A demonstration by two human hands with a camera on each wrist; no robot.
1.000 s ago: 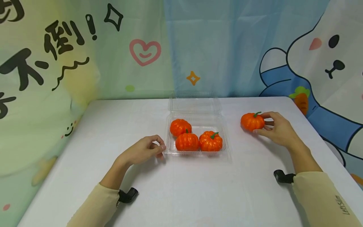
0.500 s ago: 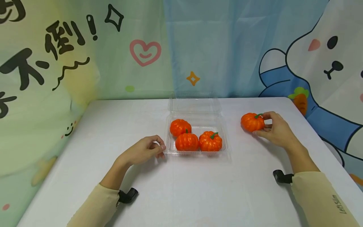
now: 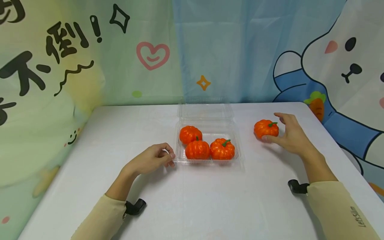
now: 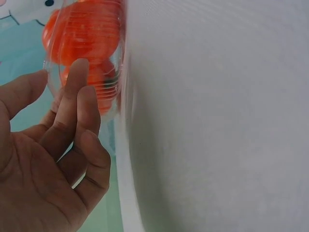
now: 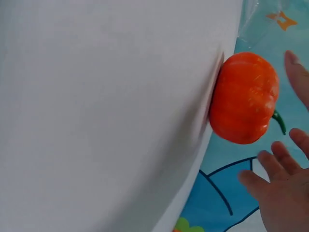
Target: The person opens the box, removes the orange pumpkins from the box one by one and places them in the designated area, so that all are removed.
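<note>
An orange toy pumpkin [image 3: 265,128] with a green stem sits on the white table to the right. My right hand [image 3: 289,135] is spread around its right side. In the right wrist view a gap shows between the fingers [image 5: 277,169] and the pumpkin [image 5: 245,98]. At the left front corner of a clear plastic container [image 3: 207,161], my left hand [image 3: 154,157] holds the rim between thumb and index finger. The other fingers [image 4: 88,111] hang loosely beside the wall. Several similar pumpkins [image 3: 222,149] lie inside the container.
The container's hinged clear lid [image 3: 206,111] is folded back near the far edge of the white table [image 3: 207,200]. Behind it hangs a printed curtain [image 3: 216,50]. Black wrist cameras [image 3: 135,206] stick out at both sleeves.
My right hand has let go of the single pumpkin; its fingers have spread and lifted off. The pumpkin stays in nearly the same place. My left hand has not moved.
</note>
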